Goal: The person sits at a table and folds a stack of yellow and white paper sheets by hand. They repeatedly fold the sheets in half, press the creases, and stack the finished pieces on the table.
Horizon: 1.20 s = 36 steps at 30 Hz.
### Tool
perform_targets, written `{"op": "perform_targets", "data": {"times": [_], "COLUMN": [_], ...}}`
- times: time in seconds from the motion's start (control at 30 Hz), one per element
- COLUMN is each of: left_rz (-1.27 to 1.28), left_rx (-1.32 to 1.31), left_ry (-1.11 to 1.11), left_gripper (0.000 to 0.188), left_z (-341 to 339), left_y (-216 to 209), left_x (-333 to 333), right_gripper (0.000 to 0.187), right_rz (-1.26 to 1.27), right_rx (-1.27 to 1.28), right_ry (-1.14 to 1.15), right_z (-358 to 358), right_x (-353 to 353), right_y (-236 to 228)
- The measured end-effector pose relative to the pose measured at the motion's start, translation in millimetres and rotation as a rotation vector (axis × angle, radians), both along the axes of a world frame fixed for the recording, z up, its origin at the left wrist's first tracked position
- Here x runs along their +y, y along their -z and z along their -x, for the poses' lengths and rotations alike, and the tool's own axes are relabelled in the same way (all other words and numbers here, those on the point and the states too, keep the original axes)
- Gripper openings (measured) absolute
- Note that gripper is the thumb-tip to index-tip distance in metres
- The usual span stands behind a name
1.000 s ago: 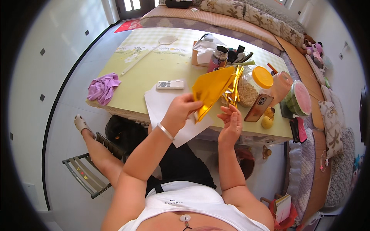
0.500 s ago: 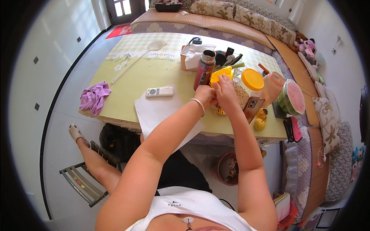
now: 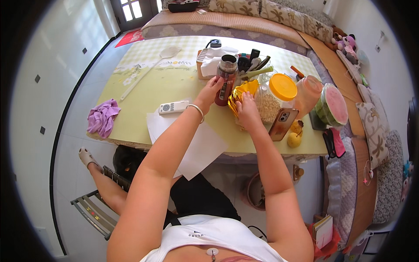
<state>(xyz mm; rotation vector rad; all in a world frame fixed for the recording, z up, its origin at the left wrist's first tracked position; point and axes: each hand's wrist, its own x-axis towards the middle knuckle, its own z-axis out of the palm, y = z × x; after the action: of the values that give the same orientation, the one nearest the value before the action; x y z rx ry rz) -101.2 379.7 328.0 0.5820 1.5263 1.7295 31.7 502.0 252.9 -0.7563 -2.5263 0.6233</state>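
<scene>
Your left hand (image 3: 211,94) has its fingers against the uncapped flask (image 3: 227,72); your right (image 3: 248,112) rests on the gold foil (image 3: 245,89) between flask and lidded jar (image 3: 267,105). Whether either hand's fingers grip, I can't tell.

we saw only part of the shiny gold foil (image 3: 239,93), as our right hand (image 3: 248,109) covered some of it. the brown-backed phone (image 3: 283,125) hid a lower corner of the clear, yellow-lidded jar (image 3: 267,104), and our view's upper edge cut off the dark, glass-paned door (image 3: 139,22).
</scene>
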Motion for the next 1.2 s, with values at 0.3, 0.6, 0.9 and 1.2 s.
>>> {"op": "perform_targets", "data": {"times": [0.3, 0.6, 0.9, 1.2], "left_rz": [0.086, 0.192, 0.329, 0.650], "left_rx": [0.084, 0.106, 0.965, 1.595], "left_ry": [0.137, 0.030, -0.104, -0.007], "left_gripper": [0.066, 0.087, 0.067, 0.062], "left_z": [6.2, 14.1, -5.1, -125.7], "left_y": [5.7, 29.0, 53.3, 84.0], "left_x": [-4.8, -0.2, -104.3, -216.4], "right_gripper": [0.056, 0.059, 0.041, 0.044], "right_rz": [-0.081, -0.305, -0.508, -0.028], "right_rx": [0.106, 0.177, 0.388, 0.143], "right_ry": [0.031, 0.081, -0.227, -0.303], "right_z": [-5.1, -23.7, -67.4, -26.7], "right_x": [-8.9, -37.2, -109.6, -140.6], "right_y": [15.5, -15.8, -23.2, 45.9]}}
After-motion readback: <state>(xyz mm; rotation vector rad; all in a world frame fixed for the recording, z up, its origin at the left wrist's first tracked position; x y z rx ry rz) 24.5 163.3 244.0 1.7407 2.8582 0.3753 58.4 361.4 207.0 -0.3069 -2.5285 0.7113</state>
